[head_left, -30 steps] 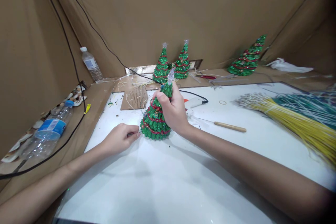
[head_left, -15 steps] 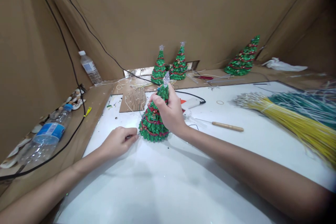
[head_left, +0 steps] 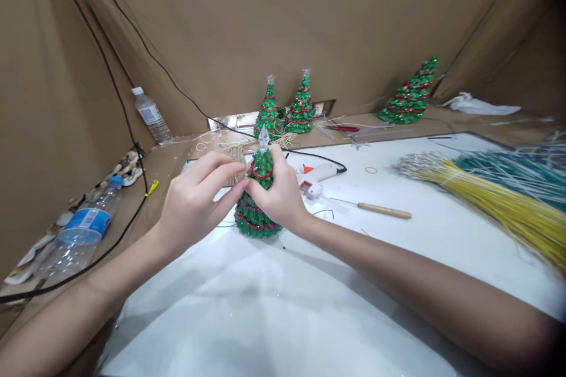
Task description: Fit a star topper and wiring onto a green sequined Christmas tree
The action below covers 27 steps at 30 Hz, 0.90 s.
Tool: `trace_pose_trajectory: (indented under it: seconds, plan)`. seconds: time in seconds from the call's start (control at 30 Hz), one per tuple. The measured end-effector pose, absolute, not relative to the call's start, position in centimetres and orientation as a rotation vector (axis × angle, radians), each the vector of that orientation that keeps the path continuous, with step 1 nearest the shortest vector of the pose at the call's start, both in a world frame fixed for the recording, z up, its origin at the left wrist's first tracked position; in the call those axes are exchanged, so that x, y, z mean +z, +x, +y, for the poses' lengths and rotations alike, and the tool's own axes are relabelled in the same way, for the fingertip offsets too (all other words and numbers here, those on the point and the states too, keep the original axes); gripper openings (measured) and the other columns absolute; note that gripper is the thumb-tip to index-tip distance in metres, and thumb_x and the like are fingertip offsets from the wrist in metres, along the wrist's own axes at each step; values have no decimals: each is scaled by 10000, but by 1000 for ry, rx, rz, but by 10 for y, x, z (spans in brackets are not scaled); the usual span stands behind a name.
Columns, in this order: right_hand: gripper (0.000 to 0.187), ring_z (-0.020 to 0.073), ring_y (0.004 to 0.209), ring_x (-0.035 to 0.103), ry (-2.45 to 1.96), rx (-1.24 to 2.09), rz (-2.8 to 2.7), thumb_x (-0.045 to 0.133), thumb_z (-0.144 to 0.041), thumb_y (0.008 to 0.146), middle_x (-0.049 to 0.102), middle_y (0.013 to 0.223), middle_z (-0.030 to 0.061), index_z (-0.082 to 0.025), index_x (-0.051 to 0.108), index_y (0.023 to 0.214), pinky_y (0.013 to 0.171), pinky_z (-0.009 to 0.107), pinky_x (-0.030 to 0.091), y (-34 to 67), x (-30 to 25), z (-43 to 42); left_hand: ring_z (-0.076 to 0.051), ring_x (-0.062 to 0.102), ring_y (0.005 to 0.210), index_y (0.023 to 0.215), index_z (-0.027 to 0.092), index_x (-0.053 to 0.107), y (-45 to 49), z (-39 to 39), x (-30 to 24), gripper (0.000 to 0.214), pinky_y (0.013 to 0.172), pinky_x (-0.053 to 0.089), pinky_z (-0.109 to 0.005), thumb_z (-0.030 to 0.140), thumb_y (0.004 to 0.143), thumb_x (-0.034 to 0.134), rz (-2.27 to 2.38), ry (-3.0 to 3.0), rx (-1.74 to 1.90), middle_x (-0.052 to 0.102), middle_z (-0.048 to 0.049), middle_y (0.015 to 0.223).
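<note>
A small green beaded Christmas tree with red garlands and a clear topper stands on the white tabletop in front of me. My right hand is wrapped round its upper right side, thumb across the front. From the left, my left hand reaches the tree's upper half. Its thumb and fingertips are pinched close to the right thumb; whatever lies between them is too small to make out. The fingers hide part of the tree's left side. A thin dark wire sticks out left of the base.
Behind stand two similar trees, with a third leaning at the right. A glue gun and wooden-handled awl lie to the right, near bundled yellow wires. Plastic bottles and a black cable are left.
My left hand has risen from beside the tree's base to its upper part. The right hand and the treetop have shifted slightly left, so the tree is more upright.
</note>
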State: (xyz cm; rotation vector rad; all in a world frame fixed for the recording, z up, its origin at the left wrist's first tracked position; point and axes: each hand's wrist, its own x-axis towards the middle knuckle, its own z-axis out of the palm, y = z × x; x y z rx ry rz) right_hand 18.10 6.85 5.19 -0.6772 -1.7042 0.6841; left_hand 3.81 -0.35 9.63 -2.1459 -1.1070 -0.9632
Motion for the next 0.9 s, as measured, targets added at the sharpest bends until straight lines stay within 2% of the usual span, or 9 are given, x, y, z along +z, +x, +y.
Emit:
trace_pose_trajectory:
  seconds: [0.1, 0.27, 0.5, 0.77, 0.9]
  plan:
    - [276, 178, 610, 526, -669, 670, -1719, 567, -339, 714, 507, 675, -35, -255, 344, 852, 569, 315, 375, 181, 52, 68, -131, 644, 794, 936, 170, 627, 47, 4, 102, 55, 706, 530, -243, 169, 919, 574, -1095, -2180, -916, 668, -36, 894]
    - [376, 174, 605, 537, -669, 706, -1715, 634, -327, 669, 530, 703, -37, -256, 350, 905, 573, 311, 398, 181, 51, 67, -134, 638, 741, 879, 146, 606, 52, 6, 102, 123, 667, 525, -239, 146, 947, 505, -1074, -2117, -759, 666, -44, 845]
    - [384, 188, 691, 559, -692, 698, -1704, 630, -301, 698, 559, 813, -6, -254, 349, 956, 634, 329, 419, 180, 49, 68, -150, 580, 656, 845, 146, 590, 56, 5, 103, 226, 579, 448, -246, 126, 969, 402, -1084, -1991, -495, 628, -43, 750]
    - [373, 193, 704, 542, -727, 695, -1684, 607, -300, 710, 548, 832, 2, -252, 346, 972, 660, 344, 413, 179, 49, 67, -165, 527, 607, 786, 150, 589, 59, 6, 106, 270, 531, 406, -272, 129, 968, 391, -1080, -2001, -499, 557, -33, 680]
    - [369, 192, 706, 528, -727, 692, -1684, 599, -300, 704, 544, 847, 13, -244, 351, 971, 666, 345, 408, 179, 50, 67, -162, 540, 609, 776, 154, 584, 57, 9, 103, 261, 550, 433, -267, 97, 948, 396, -1000, -2016, -547, 563, -33, 665]
